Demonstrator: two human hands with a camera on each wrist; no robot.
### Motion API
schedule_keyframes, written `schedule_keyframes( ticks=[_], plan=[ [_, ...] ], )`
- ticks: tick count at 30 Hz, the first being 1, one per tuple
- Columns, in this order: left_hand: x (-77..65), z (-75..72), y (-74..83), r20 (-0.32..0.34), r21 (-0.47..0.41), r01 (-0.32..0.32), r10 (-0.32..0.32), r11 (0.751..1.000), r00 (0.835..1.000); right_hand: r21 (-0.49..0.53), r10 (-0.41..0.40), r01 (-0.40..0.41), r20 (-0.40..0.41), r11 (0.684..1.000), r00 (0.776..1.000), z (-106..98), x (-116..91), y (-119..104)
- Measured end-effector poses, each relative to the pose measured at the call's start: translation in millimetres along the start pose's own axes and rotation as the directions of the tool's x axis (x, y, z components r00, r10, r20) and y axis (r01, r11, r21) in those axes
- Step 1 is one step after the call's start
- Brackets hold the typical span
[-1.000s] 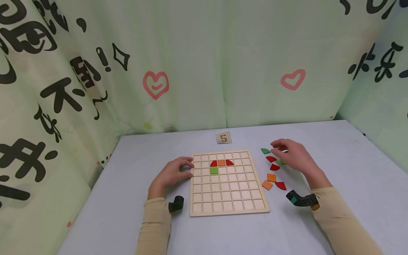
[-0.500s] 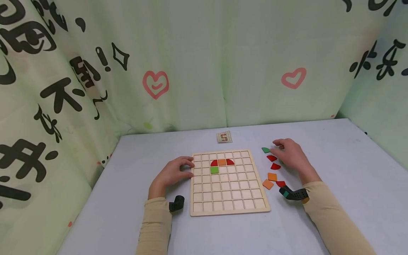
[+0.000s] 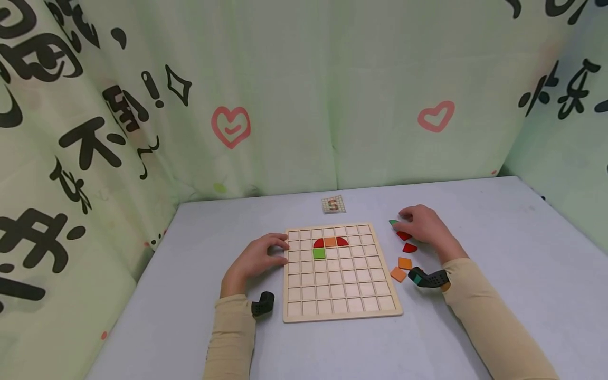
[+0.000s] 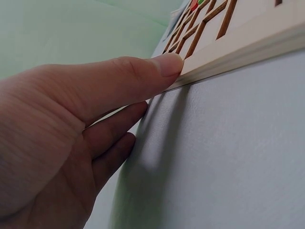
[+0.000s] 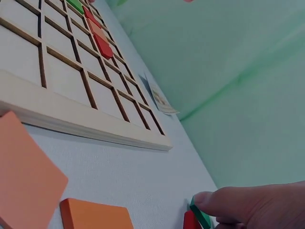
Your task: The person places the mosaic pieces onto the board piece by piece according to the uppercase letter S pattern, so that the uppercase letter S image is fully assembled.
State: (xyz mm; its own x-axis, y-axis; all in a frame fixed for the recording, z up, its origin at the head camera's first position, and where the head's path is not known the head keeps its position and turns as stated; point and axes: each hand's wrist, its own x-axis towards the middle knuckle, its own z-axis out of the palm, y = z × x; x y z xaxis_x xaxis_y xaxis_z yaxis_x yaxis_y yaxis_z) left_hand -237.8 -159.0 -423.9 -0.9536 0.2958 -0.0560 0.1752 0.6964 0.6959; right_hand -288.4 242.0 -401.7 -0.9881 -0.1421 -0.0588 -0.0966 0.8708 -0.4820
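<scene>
My left hand [image 3: 256, 259] rests at the left side of a wooden grid board [image 3: 342, 319], its thumb touching the frame in the left wrist view. Two red quarter-circle tiles flank an orange square tile [image 3: 330, 242] on the board, and a green square tile [image 3: 319, 254] lies below the left one. Right of the board, my right hand [image 3: 423, 224] pinches a dark green quarter-circle tile [image 5: 202, 217], which tilts under the thumb. Against it sits a red quarter-circle tile [image 5: 191, 221], partly covered by that hand in the head view.
Another red quarter-circle tile [image 3: 409, 248] and two orange square tiles [image 3: 405, 263] lie on the table between the board and my right forearm. A small patterned card [image 3: 333, 205] lies behind the board. Curtains [image 3: 285, 158] with hearts and writing border the table.
My right hand has moved left onto the dark green tile. Its forearm has swung left, hiding the lower red tile. The left hand and the tiles on the board have stayed put.
</scene>
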Motion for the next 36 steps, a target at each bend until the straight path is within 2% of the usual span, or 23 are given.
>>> schedule_keyframes(
  ticks=[13, 23, 30, 36],
  plan=[
    [0.6, 1.3, -1.5, 0.002, 0.0, -0.013, 0.013, 1.0, 1.0, -0.011, -0.055, 0.055, -0.03, 0.998, 0.998, 8, 2, -1],
    [-0.7, -1.0, -0.5, 0.0, 0.003, -0.009, 0.009, 1.0, 1.0, -0.033, -0.049, 0.05, 0.027, 0.998, 0.998, -1, -2, -4],
    [-0.6, -0.9, -0.5, 0.004, -0.001, -0.006, 0.006, 1.0, 1.0, -0.07, -0.054, 0.056, 0.022, 0.996, 0.998, -2, -2, -6],
    [-0.3, -0.5, -0.8, 0.0, 0.007, -0.007, 0.007, 1.0, 1.0, -0.052, -0.051, 0.054, 0.06, 0.997, 0.997, -3, -2, -6]
  ],
)
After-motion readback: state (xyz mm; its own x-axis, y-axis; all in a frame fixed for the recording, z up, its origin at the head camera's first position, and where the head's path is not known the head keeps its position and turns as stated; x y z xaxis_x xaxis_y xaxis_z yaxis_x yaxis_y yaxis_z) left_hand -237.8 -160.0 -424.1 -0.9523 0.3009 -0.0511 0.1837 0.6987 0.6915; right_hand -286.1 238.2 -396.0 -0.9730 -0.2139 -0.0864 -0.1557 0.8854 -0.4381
